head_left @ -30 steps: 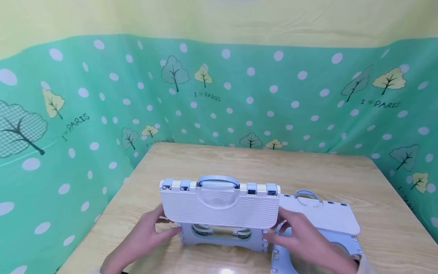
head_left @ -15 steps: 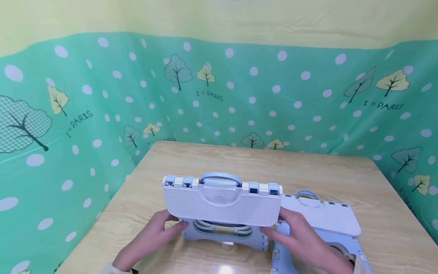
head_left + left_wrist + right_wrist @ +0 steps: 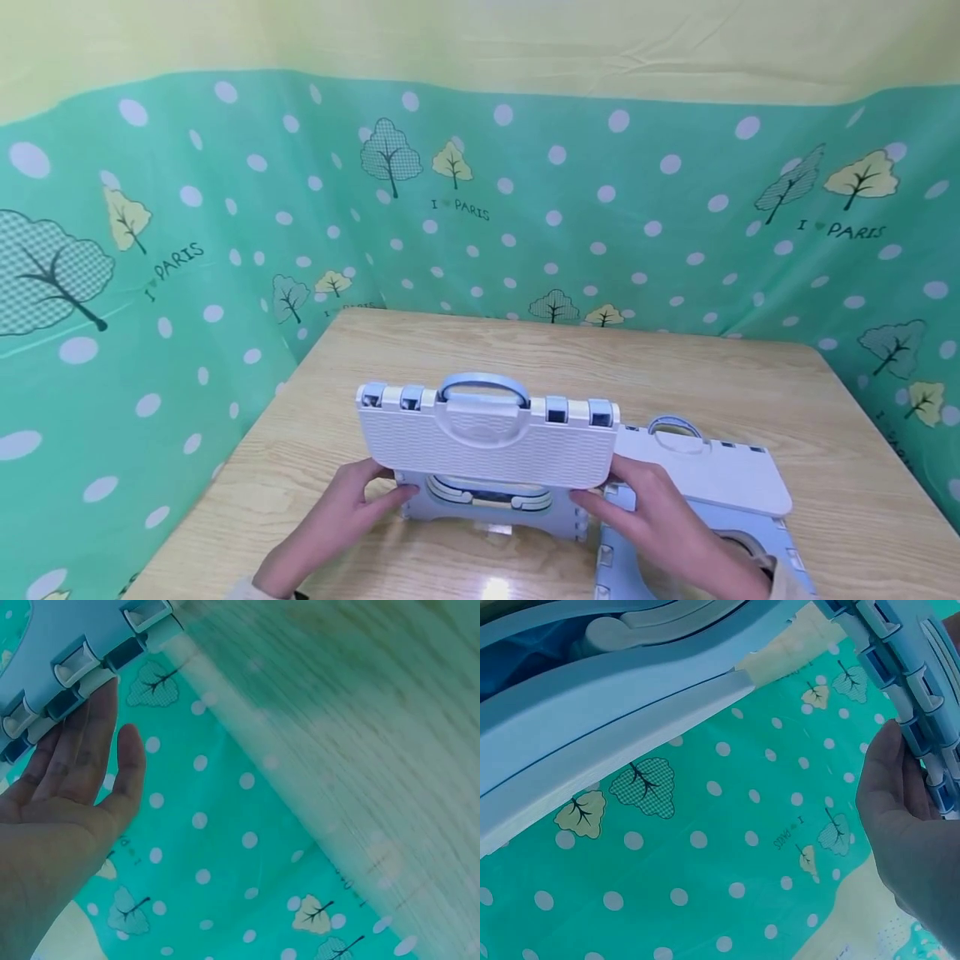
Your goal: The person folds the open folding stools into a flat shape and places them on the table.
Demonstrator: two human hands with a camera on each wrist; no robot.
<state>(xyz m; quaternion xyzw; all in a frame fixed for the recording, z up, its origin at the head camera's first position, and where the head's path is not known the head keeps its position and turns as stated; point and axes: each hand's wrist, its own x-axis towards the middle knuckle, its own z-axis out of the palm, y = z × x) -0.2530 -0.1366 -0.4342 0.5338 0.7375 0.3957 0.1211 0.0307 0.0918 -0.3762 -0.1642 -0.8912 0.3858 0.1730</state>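
A folding step stool (image 3: 487,450) with a white textured top and pale blue hinged legs stands partly folded at the front middle of the table, its blue handle (image 3: 483,385) uppermost. My left hand (image 3: 348,504) grips its left side, thumb in front and fingers behind. On the right side my right hand (image 3: 656,512) holds it the same way. In the left wrist view, fingers (image 3: 94,742) lie against the row of hinges (image 3: 79,667). The right wrist view shows the right hand (image 3: 900,795) around the other hinged edge (image 3: 907,682).
A second folding stool (image 3: 705,475), white and blue, lies at the right, close to my right forearm and partly covered by it. The wooden table (image 3: 570,358) reaches back to a green dotted curtain (image 3: 465,275), which also hangs along the left side.
Both hands have shifted inward on the stool's sides. Its lower panels have drawn closer together, narrowing the gap between them, and the white top has risen slightly. The second stool stays put.
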